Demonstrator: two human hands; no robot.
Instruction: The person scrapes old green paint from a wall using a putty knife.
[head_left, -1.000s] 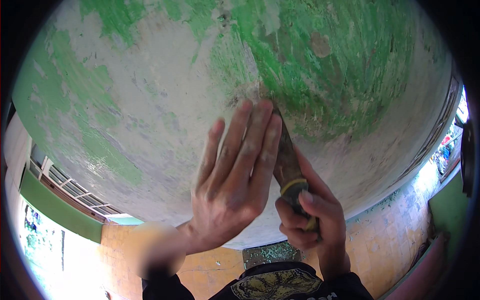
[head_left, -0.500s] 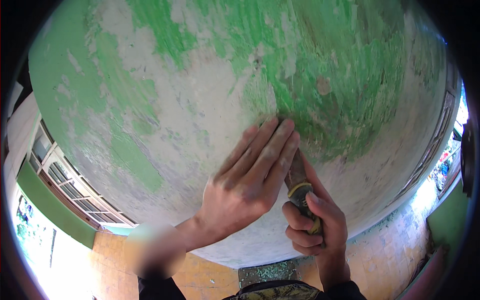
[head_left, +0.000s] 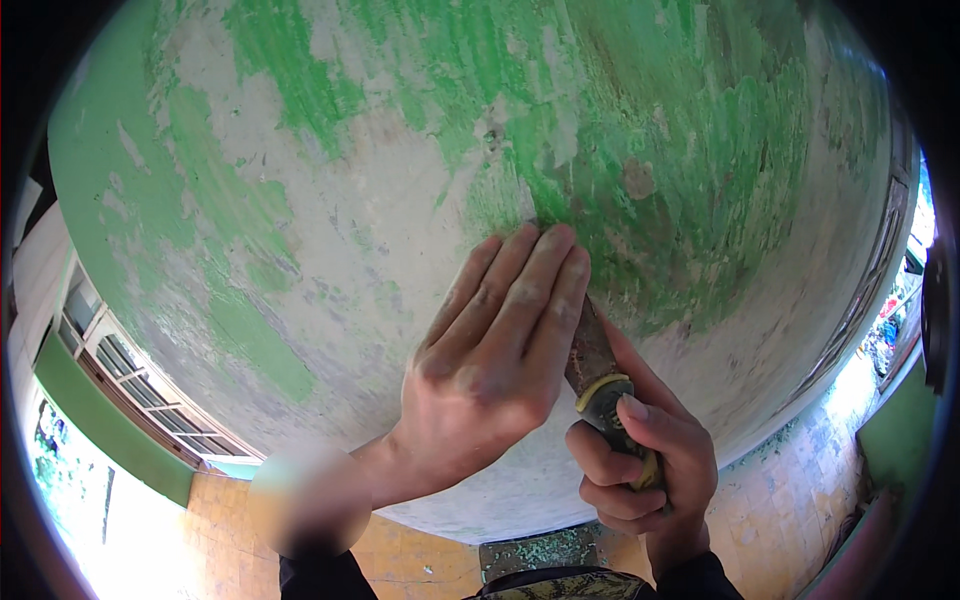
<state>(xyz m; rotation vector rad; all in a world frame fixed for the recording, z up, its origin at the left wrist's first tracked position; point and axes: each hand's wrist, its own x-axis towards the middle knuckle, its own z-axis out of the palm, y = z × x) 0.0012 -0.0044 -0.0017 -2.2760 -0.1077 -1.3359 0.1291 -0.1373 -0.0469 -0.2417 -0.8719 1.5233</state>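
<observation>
My right hand (head_left: 668, 455) is closed around the dark, yellow-trimmed handle of a scraper (head_left: 592, 355), thumb on top. Its rusty brown blade slants up and left against a wall (head_left: 380, 200) with patchy green paint and bare greyish-white areas. My left hand (head_left: 485, 350) lies flat, fingers stretched out side by side, over the blade's far end and the wall. Those fingers hide the blade's working edge. Just above the fingertips, streaky green paint meets a bare patch.
Pale-framed windows (head_left: 150, 385) stand at the left. Orange floor tiles (head_left: 410, 555) run below the wall, and green paint flakes lie on a dark patch (head_left: 540, 553) near my body. Another window frame (head_left: 860, 290) edges the right side.
The scraper's handle and my right hand have shifted slightly right and down. My left hand stays over the blade, its fingertips a little farther up and left; the view has also shifted slightly.
</observation>
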